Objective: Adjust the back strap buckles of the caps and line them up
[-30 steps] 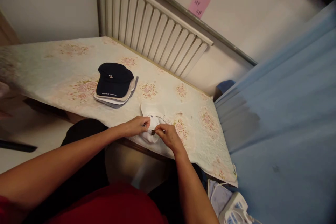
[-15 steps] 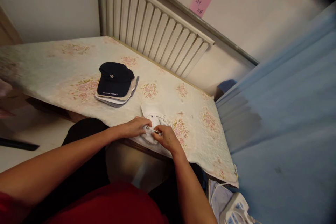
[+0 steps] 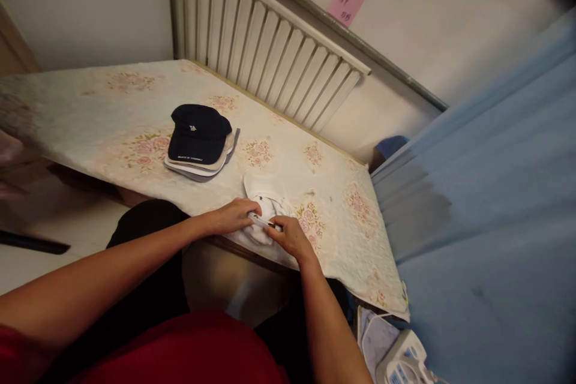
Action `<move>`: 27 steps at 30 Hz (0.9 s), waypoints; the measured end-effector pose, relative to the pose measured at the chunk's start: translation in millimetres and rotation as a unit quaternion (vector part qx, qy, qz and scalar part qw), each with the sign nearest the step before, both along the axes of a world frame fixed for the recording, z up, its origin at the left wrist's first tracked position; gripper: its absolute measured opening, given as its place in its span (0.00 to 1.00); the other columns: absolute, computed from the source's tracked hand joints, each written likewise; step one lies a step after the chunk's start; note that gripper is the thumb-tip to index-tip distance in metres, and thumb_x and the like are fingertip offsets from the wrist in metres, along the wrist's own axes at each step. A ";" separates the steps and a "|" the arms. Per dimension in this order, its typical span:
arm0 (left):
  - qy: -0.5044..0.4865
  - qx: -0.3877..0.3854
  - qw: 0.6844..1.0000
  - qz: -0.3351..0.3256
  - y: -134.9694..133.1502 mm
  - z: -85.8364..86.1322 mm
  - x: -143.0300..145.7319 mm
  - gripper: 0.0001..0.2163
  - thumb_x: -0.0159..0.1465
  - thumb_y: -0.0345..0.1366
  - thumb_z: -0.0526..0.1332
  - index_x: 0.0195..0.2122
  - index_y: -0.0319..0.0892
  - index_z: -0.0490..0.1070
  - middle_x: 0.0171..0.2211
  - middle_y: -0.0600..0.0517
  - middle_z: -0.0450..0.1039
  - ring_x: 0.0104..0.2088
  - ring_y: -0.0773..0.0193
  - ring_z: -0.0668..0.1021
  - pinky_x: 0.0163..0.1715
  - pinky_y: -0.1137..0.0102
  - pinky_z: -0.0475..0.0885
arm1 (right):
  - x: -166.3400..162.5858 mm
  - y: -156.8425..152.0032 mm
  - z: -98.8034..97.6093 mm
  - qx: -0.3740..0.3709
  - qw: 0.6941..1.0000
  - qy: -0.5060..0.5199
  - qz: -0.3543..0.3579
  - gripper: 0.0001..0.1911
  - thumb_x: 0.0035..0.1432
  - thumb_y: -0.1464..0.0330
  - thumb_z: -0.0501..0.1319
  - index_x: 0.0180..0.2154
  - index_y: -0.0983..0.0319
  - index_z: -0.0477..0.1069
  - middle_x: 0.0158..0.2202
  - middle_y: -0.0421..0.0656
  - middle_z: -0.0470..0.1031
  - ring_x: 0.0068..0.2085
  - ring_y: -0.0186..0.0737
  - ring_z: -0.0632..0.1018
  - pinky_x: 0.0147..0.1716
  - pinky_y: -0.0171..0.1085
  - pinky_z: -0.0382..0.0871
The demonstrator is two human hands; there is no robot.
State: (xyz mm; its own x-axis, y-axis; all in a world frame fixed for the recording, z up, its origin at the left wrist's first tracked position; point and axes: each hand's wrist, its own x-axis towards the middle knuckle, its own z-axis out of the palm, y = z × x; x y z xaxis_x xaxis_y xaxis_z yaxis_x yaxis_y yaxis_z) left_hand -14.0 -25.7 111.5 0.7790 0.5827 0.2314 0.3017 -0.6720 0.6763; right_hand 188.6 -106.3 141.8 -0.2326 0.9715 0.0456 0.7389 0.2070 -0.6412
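Observation:
A white cap (image 3: pixel 269 207) lies at the near edge of the table, its brim pointing away from me. My left hand (image 3: pixel 238 216) is closed on the cap's strap at the left. From the right, my right hand (image 3: pixel 288 233) pinches the other end of the same strap, where a small dark piece shows near the fingertips. The strap is stretched between both hands. Up and to the left, a navy cap (image 3: pixel 198 135) with small white lettering tops a stack of several caps in beige, white and grey.
The table wears a flowered cloth (image 3: pixel 310 153). A white radiator (image 3: pixel 265 42) stands along its far side, under a pink note (image 3: pixel 347 1). A blue curtain (image 3: pixel 472 222) hangs at the right. A white appliance (image 3: pixel 402 357) sits low at the bottom right.
Both hands keep their hold on the white cap's strap, which has turned slightly between the fingers. The view has shifted a little; the stacked caps stay put.

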 end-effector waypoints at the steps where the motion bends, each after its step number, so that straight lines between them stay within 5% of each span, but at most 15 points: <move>1: -0.003 -0.005 1.000 -0.002 0.6 -0.3 0.2 0.11 0.55 0.30 0.54 0.38 0.41 0.70 0.35 0.51 0.73 0.38 0.61 0.73 0.41 0.70 0.64 | 0.8 0.1 -0.4 0.000 1.000 0.008 0.002 0.08 0.55 0.66 0.60 0.25 0.61 0.72 0.22 0.35 0.68 0.28 0.32 0.67 0.28 0.31 0.57; 18: -0.011 -0.054 0.998 -0.021 0.3 8.5 4.5 0.10 0.56 0.31 0.54 0.38 0.40 0.69 0.34 0.52 0.71 0.35 0.63 0.72 0.38 0.72 0.64 | 8.9 2.8 4.4 0.000 0.999 0.032 -0.002 0.08 0.55 0.66 0.60 0.27 0.61 0.72 0.24 0.35 0.69 0.29 0.32 0.69 0.30 0.31 0.58; 27: -0.033 -0.099 0.994 0.025 -4.7 14.5 15.5 0.11 0.54 0.31 0.54 0.39 0.39 0.69 0.33 0.52 0.71 0.35 0.63 0.73 0.36 0.72 0.64 | 20.0 18.5 17.5 0.046 0.998 -0.040 0.020 0.08 0.57 0.68 0.59 0.26 0.61 0.71 0.25 0.37 0.70 0.30 0.33 0.69 0.30 0.31 0.57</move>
State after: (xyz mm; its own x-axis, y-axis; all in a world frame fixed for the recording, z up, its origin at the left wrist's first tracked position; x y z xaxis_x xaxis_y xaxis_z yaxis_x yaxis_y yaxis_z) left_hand 1.6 -30.4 126.1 0.7352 0.6589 0.1589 0.2812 -0.5098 0.8130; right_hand 208.6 -87.8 159.3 -0.2781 0.9537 0.1145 0.7769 0.2934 -0.5570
